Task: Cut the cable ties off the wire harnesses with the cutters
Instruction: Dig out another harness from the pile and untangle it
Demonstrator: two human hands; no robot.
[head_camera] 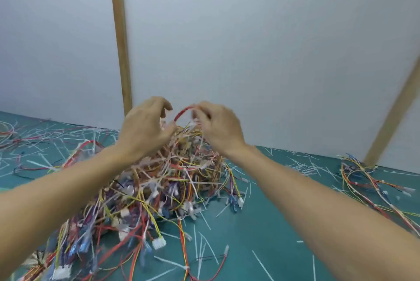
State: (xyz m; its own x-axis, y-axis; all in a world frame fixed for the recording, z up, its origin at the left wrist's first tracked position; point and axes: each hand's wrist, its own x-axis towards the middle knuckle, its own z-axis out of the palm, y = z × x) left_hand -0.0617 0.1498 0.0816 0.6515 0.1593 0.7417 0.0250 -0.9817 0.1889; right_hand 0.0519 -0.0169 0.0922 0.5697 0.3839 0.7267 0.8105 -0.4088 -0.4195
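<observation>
Nearest the camera, a green work mat (261,230) is littered with cut white cable ties (205,221) and loose coloured wires ending in small white connectors (159,242). Two bare forearms reach forward from the lower corners of the view, over this clutter. Between them sits a large tangled pile of wire harnesses (168,176), a mound of red, yellow, orange, blue and white wires with white ties sticking out in all directions. At the top of the pile, the left hand (145,128) hovers with fingers curled like a claw, thumb down against the wires; motion blur hides whether it actually grips anything. Just beside it, the right hand (219,125) pinches the end of a red wire loop (181,112) that arches up between the two hands, its fingers curled together around it. No cutters are visible. Farther right on the mat lies a smaller, separate bunch of harnesses (363,180). Behind everything stands a plain white partition (250,53), crossed by an upright wooden post (120,53) on the left and a slanted one (395,121) on the right.
</observation>
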